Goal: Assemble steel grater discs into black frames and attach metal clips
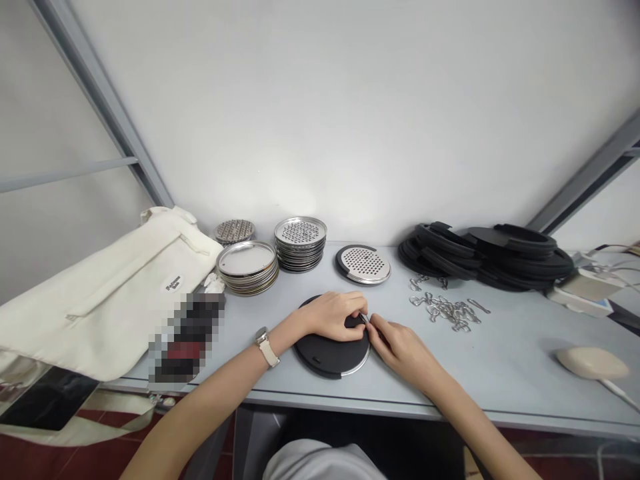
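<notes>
A round black disc [327, 350] with a silver metal edge showing at its right side lies flat on the table before me. My left hand [337, 316] reaches over the disc with curled fingers, its thumb and forefinger closing at the far right rim. There my right hand [400, 341] meets it in a pinch. Between the fingertips of both hands shows a small bent metal clip [365, 318], mostly covered by the fingers. Whether the clip is fastened to the disc cannot be made out.
Loose wire clips [450, 310] lie to the right, before piled black rings [520, 257]. Behind stand a grater disc in a black holder [367, 263], stacked grater discs [300, 243] and stacked metal discs [247, 270]. A white bag [115, 293] lies left; a white mouse-shaped object [593, 363] lies right.
</notes>
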A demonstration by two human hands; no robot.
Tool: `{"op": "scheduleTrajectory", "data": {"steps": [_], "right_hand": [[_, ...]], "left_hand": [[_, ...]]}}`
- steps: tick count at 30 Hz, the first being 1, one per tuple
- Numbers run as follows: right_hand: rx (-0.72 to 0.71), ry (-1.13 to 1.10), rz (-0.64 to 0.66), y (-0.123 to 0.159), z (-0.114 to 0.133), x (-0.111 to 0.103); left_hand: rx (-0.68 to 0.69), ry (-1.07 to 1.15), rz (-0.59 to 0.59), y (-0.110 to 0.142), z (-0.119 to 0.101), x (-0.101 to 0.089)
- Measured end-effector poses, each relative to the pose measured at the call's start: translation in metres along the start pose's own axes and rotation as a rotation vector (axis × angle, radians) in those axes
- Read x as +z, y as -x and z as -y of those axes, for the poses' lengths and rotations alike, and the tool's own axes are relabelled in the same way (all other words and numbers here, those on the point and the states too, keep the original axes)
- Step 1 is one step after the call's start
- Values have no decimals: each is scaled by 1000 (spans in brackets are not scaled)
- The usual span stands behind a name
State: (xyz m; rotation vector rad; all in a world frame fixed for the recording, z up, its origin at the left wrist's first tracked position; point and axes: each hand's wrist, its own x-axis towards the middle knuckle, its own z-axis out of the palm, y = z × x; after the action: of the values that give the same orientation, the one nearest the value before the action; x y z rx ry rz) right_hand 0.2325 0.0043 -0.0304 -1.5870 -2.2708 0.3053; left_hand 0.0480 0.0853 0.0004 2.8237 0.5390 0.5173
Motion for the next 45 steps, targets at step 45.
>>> {"op": "scheduleTrajectory", "data": {"steps": [45], "right_hand": [[-14,31,-13,-2,-1,2]], "left_hand": [[-66,186,4,-2,5,2]]}}
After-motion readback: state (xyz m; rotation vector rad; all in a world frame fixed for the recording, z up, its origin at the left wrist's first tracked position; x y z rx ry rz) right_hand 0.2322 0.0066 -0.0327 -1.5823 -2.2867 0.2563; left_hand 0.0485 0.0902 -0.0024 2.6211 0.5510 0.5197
